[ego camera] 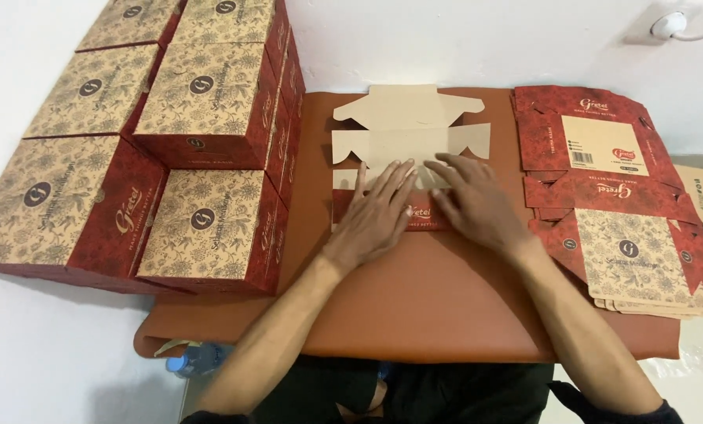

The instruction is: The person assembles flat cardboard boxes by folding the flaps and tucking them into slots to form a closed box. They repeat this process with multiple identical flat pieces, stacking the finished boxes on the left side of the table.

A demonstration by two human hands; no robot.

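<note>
Forearms enter from the bottom edge, over dark clothing, and converge toward the middle of a brown leather-like mat [414, 314] that covers the table. Near the mat's lower left corner, below its edge, a blue-capped bottle [197, 360] shows partly.

Left hand [375, 216] lies palm down, fingers straight and slightly spread, gripping nothing. Right hand [477, 206] lies the same way, fingers extended and fanned a little, also holding nothing. Index fingertips of both hands nearly meet.

Under both palms lies an unfolded box blank [406, 141], plain tan inner face up. Its folded red front strip sits beneath the palms and shows between the two wrists; fingertips rest on the tan panel just beyond that fold. Remaining tan panel and tabs extend away from the fingers toward the wall.

To the right, just beside the right hand, lies a stack of flat box blanks [618, 212], printed red and tan side up, reaching the mat's right edge.

To the left, a stack of assembled boxes [163, 149], red with tan floral lids, stands in rows against the white wall [485, 39].
</note>
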